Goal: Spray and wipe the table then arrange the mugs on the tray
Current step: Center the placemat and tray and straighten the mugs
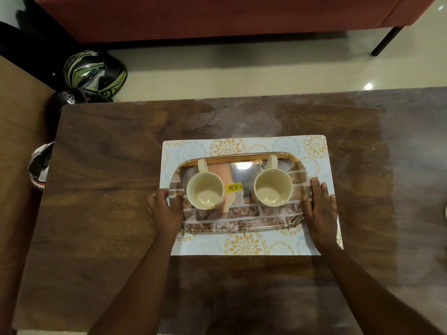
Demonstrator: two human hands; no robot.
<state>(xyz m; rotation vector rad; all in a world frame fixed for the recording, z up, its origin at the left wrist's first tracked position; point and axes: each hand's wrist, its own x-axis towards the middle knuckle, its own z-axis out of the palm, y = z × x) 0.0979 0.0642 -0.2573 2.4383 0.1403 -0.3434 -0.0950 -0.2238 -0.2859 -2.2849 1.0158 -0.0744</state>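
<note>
A dark wood-grain table (101, 180) fills most of the view, its far edge running below a pale tiled floor (242, 73) and a red sofa (217, 15). Near the middle of the table, somewhat toward its right side, lies a pale placemat (244, 243) printed with yellow and blue flower rings. On the placemat rests the tray (242, 221), a rounded rectangle with a stone-brick pattern and a glossy sheen, its long sides parallel to the table's far edge.

Off the table's far left corner, a green-and-black helmet (94, 71) sits on the floor, with a darker helmet (72, 97) just beside it and part of a white one (40, 165) showing past the left edge.

Two cream mugs stand upright on the tray, well apart, both handles pointing to the far edge. The left mug (205, 191) is in the tray's left half; the right mug (273, 188) is in its right half. Both look empty.

The left hand (165, 210) grips the tray's left rim, its fingers (162, 193) curled under the outer edge and the thumb lying inside the rim beside the left mug. The right hand (320, 211) lies at the tray's right rim with its fingers (315, 187) straight and flat on the placemat, the thumb touching the rim.

A small yellow price sticker (235, 186) sits on the tray between the mugs.
</note>
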